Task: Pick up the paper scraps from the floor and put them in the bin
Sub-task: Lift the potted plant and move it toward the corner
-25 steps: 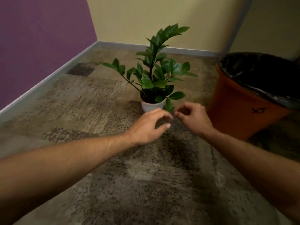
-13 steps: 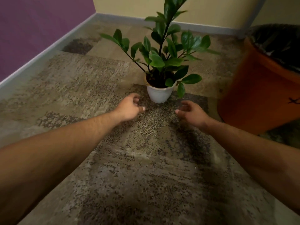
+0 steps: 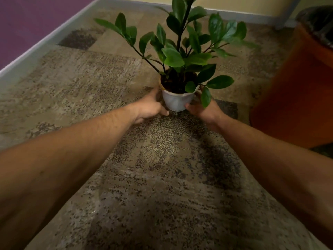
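A small white plant pot (image 3: 177, 102) with a leafy green plant (image 3: 185, 49) stands on the patterned carpet. My left hand (image 3: 150, 107) wraps the pot's left side and my right hand (image 3: 202, 110) wraps its right side, both gripping it. An orange bin (image 3: 295, 87) with a black liner (image 3: 319, 22) stands at the right. I see no paper scraps on the floor; a tiny pale speck (image 3: 222, 194) lies on the carpet near my right forearm.
A purple wall with a grey skirting board (image 3: 41, 46) runs along the left. A yellow wall closes the back. The mottled brown carpet (image 3: 162, 177) spreads between my arms.
Both hands moved forward from in front of the pot and closed around its sides. The view dipped lower and closer to the plant.
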`<state>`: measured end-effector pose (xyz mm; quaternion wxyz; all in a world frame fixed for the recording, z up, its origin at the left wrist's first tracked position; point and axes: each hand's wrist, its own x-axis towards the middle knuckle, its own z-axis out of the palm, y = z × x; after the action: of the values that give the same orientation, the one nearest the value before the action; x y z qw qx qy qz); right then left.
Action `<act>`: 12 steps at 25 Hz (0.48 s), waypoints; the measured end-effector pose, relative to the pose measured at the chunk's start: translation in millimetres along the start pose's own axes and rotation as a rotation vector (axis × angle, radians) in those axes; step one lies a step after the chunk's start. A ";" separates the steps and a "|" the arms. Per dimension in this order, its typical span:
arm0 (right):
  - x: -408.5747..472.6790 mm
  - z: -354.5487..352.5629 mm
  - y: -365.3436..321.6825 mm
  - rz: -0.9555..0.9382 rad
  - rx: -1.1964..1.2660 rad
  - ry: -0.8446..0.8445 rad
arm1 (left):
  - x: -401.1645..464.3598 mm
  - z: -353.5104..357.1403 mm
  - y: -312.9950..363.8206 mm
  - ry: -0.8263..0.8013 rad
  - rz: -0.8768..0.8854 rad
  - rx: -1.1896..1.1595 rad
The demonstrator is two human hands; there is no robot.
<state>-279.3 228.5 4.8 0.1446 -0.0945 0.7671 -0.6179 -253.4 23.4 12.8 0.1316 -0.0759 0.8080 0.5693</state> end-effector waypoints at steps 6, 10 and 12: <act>-8.2 -6.3 6.5 -0.040 -0.041 0.012 | -5.5 1.1 -8.6 0.028 0.056 -0.050; -18.2 -2.0 4.9 -0.087 0.023 0.080 | -18.2 2.0 -15.7 0.088 0.104 -0.023; -21.2 1.9 1.7 -0.123 0.031 0.127 | -27.4 9.1 -15.0 0.146 0.136 -0.083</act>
<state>-258.6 234.0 5.1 0.0587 -0.0998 0.7578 -0.6422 -222.1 26.0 4.6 0.0304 -0.0676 0.7944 0.6028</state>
